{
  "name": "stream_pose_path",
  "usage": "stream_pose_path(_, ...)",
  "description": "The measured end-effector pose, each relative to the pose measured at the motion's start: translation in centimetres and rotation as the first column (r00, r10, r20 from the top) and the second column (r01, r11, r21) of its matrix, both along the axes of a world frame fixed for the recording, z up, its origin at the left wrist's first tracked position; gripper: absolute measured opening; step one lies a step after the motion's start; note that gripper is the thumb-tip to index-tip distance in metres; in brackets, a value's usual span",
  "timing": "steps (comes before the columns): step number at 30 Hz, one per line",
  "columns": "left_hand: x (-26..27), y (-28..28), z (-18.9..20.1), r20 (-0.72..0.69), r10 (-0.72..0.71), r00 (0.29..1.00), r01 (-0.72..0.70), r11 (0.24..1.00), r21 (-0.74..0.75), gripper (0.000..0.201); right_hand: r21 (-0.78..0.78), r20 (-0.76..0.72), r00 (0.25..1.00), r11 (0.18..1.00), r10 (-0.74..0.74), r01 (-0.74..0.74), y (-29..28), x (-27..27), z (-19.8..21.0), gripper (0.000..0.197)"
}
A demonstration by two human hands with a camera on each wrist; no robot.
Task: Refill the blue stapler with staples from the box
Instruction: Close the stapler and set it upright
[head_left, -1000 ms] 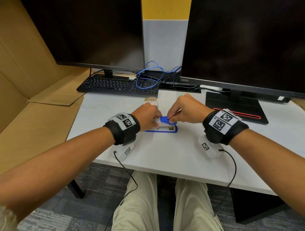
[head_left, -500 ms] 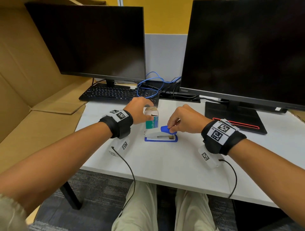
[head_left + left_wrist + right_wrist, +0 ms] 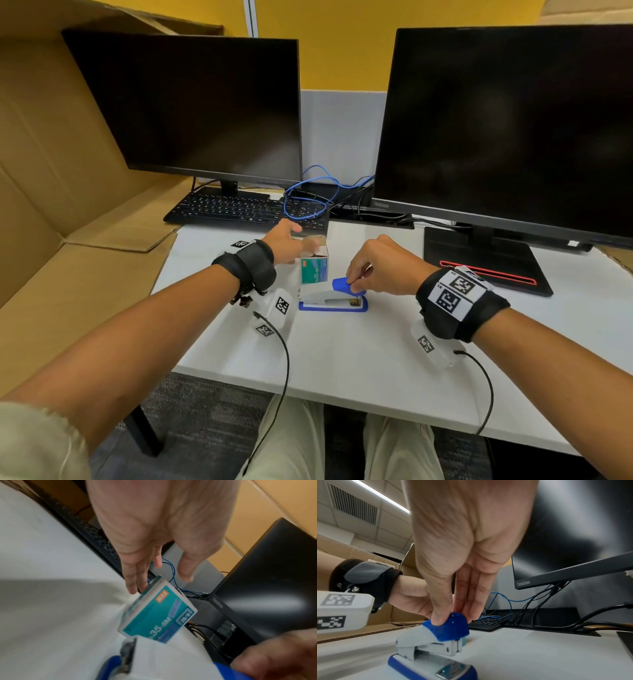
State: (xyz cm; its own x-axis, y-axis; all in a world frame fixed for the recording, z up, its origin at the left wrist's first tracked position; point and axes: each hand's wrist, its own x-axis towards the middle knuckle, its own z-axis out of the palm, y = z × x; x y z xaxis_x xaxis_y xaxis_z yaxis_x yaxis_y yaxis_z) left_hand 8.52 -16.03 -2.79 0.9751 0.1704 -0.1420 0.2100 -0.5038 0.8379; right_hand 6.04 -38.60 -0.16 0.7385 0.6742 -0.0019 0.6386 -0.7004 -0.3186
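Right now one blue stapler [image 3: 333, 298] sits on the white desk [image 3: 359, 356], lying flat with its blue base down and its blue-capped front end pointing to the person's right. Just behind it stands one staple box [image 3: 314, 269] — teal, upright, its top flap open. The two are just beside each other; whether they touch I cannot tell.

The right hand [image 3: 383, 270] pinches the stapler's blue cap, thumb on the near side and fingers [image 3: 476, 601] on the far side, clamped on it. The left hand [image 3: 286, 241] hovers at the box's top, fingers [image 3: 135, 577] straight and spread apart from the thumb; the fingertips lie against the box's far upper edge, nothing gripped.

Both wrists wear black bands — two in all — each with a white marker-tagged camera block underneath and one thin black cable trailing off the desk edge.

Behind stand two dark monitors [image 3: 205, 102], one black keyboard [image 3: 239, 210] and one looped blue cable [image 3: 308, 192].
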Motion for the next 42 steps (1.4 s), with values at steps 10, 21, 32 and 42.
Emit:
stream_pose_path(10,-1.5,0.1,1.3,0.382,-0.103,0.919,0.052,0.989,0.141,0.013,0.025,-0.005,1.000,1.000,0.012,-0.012,-0.2,0.0,-0.2,0.019)
stream_pose_path(21,-2.6,-0.2,0.1,0.332,-0.322,0.886,0.118,0.852,0.510,0.018,0.019,0.001,1.000,1.000,0.009,-0.009,0.0,0.0,-0.2,0.019)
stream_pose_path(32,-2.9,1.8,0.0,0.218,-0.243,0.945,0.026,0.720,0.693,0.015,-0.025,0.042,0.999,1.000,0.008,-0.007,0.9,-1.0,-0.1,0.031)
stream_pose_path(42,-3.4,5.7,0.7,0.154,-0.064,0.986,-0.072,0.668,0.741,0.035,0.001,0.066,0.998,1.000,0.008,-0.008,3.0,-0.9,-1.2,0.030)
